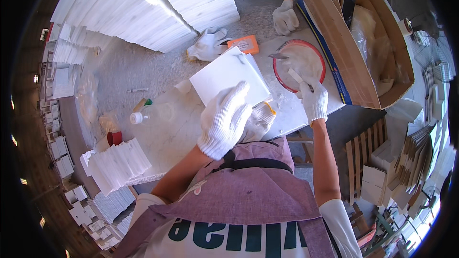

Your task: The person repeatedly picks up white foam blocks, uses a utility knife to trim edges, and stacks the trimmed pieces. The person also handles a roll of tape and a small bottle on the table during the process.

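Though askew, wht sq. tiles (222,77)

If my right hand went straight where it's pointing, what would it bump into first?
Your right hand would probably meet the round red-rimmed container first, though depth is hard to judge.

On the bench (117,69) there is a round bowl (323,62) with red rim. At the bowl's near side, the gloved right hand (314,100) holds a thin pale strip (296,75), its tip over the bowl. A grey blade-like tool (278,56) lies at the bowl's left rim. Left of the bowl, the gloved left hand (225,119) rests with stretched fingers on square white slabs (217,74). Further than the bowl, to the left, is an orange box (245,44); behind the bowl lies a loose white glove (286,17). Right of it stands an open cardboard box (344,33).
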Tool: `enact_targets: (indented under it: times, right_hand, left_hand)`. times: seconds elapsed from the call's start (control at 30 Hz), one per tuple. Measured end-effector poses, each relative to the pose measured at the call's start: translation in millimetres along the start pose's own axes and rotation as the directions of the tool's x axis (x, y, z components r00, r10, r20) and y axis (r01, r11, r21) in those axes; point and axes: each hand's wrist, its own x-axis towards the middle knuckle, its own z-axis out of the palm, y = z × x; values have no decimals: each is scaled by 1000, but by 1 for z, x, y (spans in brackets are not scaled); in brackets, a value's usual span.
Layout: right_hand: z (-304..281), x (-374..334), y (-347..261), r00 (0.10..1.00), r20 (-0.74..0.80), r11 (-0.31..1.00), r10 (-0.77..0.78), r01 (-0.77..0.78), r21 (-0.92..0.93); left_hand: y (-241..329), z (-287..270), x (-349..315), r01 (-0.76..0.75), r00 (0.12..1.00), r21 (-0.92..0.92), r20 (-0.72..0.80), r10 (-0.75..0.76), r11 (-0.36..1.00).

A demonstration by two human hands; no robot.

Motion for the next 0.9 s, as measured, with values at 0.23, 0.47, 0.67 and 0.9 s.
enact_targets:
  times: [0.23,0.47,0.67,0.9]
  right_hand:
    - [-5,1,-2,995,41,993,86,-89,77]
    - [-5,-6,-1,999,20,983,40,-42,177]
    - [-14,-26,-23,992,120,947,-25,-15,320]
    - [15,-54,-72,933,361,954,-16,-94,285]
  left_hand:
    - [9,-12,-37,-1,1000,77,-26,3,997]
    - [-3,-15,-58,40,999,-19,20,-39,999]
    - [3,-22,-74,129,992,14,17,-129,992]
    - [-6,-30,-98,153,988,78,-39,-150,985]
